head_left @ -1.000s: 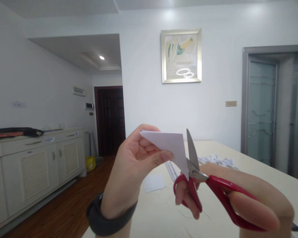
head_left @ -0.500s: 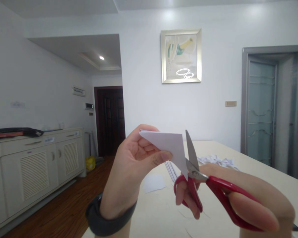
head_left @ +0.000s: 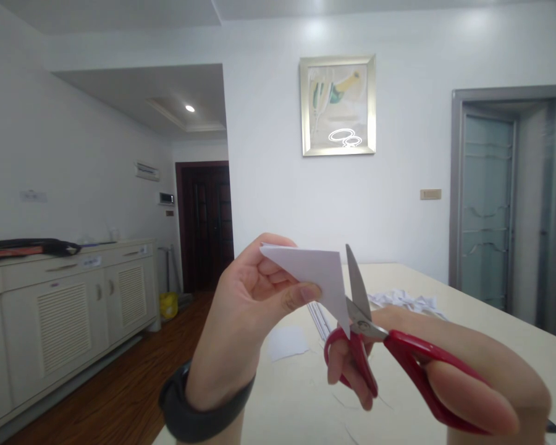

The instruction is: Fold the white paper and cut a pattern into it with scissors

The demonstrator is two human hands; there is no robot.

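Between the thumb and fingers of my left hand [head_left: 264, 287] is a folded piece of white paper [head_left: 322, 269], roughly a triangle with its point downward. My right hand [head_left: 467, 392] has its thumb and fingers through the red handles of a pair of scissors [head_left: 362, 324]. The blades stand apart, one upright at the paper's right edge. The lower blade is partly hidden behind the paper. Below, on the table, lie a small white sheet [head_left: 287, 342] and several thin white strips [head_left: 319, 318].
A pile of white paper scraps [head_left: 405, 301] lies on the cream table [head_left: 398, 275] beyond my right hand. Thin paper slivers are scattered nearer me. At the left stands a white cabinet [head_left: 69, 309] along the wall. A framed picture [head_left: 338, 105] hangs ahead.
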